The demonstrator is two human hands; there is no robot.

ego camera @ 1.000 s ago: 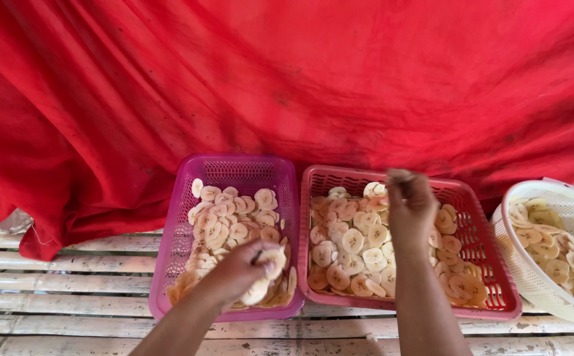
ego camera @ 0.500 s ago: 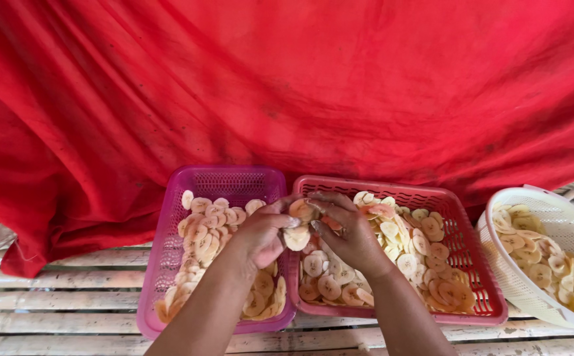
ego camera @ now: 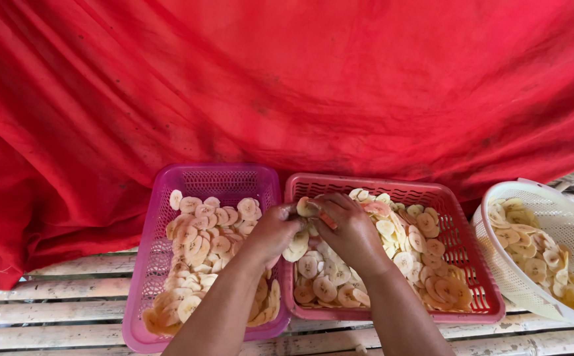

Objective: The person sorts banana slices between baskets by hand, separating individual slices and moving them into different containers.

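Banana slices (ego camera: 202,227) lie spread in the purple basket (ego camera: 168,198) at left, thin pale rounds laid loosely. Over the rim between baskets, the left hand (ego camera: 275,231) and right hand (ego camera: 346,231) meet, fingers pinched together on a few slices (ego camera: 305,208), seemingly to separate stuck ones. Further right sit the red basket (ego camera: 478,264) and a white colander (ego camera: 550,204), each holding more slices.
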